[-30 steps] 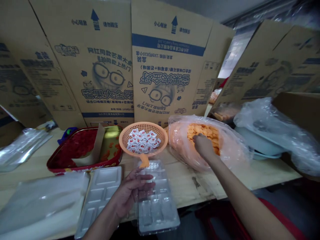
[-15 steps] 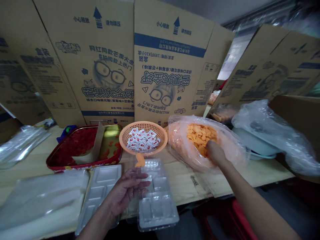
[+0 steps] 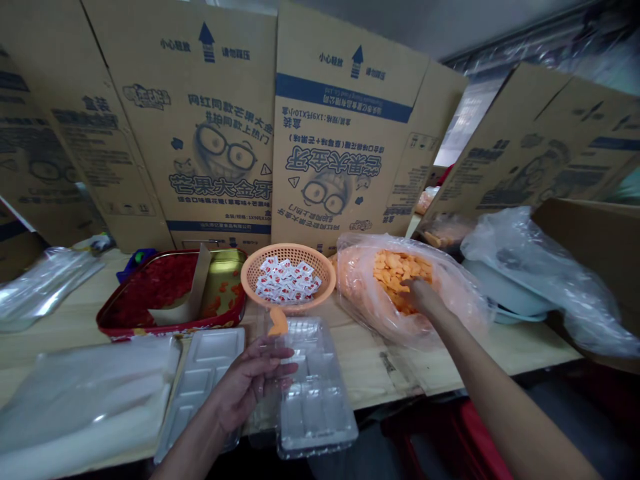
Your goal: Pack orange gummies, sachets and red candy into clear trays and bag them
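Observation:
My left hand (image 3: 253, 380) is held open beside the left edge of a clear plastic compartment tray (image 3: 315, 393), fingers reaching over it. A small orange piece (image 3: 278, 322) sits just above those fingers, below the rim of an orange mesh basket (image 3: 287, 257) of white sachets (image 3: 285, 281). My right hand (image 3: 425, 298) reaches into a clear plastic bag (image 3: 365, 313), with its fingers at a pile of orange flat pieces (image 3: 397, 280). I cannot tell whether those fingers hold any pieces.
A white compartment tray (image 3: 200, 387) lies left of the clear one, beside a stack of plastic sheets (image 3: 85, 400). Behind stands a red and gold tin tray (image 3: 225, 267). Flattened cardboard boxes (image 3: 350, 160) line the back of the wooden table (image 3: 400, 370). Plastic-covered bowls (image 3: 505, 287) sit right.
My right hand has shifted right within the bag since the oldest frame, uncovering more of the orange pile. My left hand has stayed nearly still, and the view has drifted slightly.

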`<state>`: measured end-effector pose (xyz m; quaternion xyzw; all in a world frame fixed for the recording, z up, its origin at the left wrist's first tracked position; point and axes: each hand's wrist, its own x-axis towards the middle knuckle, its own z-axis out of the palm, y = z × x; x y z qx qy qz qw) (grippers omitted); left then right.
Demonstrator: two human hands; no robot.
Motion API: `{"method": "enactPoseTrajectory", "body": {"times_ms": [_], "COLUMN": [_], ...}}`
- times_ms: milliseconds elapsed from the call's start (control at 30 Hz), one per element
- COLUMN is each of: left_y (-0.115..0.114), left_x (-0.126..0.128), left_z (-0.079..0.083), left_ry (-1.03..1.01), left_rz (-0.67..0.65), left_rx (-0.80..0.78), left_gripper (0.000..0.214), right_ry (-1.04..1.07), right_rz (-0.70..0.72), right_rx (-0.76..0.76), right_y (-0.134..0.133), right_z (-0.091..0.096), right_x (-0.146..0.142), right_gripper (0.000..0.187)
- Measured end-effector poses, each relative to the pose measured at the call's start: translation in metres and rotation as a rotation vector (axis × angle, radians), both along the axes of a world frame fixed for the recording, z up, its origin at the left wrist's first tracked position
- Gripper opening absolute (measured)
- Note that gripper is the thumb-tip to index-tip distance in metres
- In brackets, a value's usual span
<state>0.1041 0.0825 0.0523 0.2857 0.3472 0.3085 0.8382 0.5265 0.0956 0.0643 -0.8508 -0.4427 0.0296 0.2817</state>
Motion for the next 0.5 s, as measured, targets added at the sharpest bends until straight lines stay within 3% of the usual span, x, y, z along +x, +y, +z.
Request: {"method": "enactPoseTrajectory", "body": {"times_ms": [167, 300, 400, 500], "left_y": [-0.002, 0.0, 0.002, 0.001], "left_x": [-0.006, -0.012, -0.014, -0.016], "left_z": [-0.003, -0.005, -0.006, -0.007], "left_ry": [-0.01, -0.005, -0.013, -0.024], "left_rz": [0.0, 0.007, 0.012, 0.004], "left_rx": [0.004, 0.007, 0.007, 0.006], "left_gripper": [0.04, 0.041, 0.041, 0.042], "right_ry": [0.019, 0.033, 0.125, 0.262], "right_rz": [-0.012, 0.011, 0.062, 0.231], "right_rx": [-0.017, 0.05, 0.19, 0.401], "right_y": [-0.011, -0.007, -0.001, 0.005], "right_z": [-0.015, -0.008, 0.004, 0.011], "right_x": [0.0, -0.008, -0.029, -0.061], "right_gripper": [0.014, 0.012, 0.026, 0.032]}}
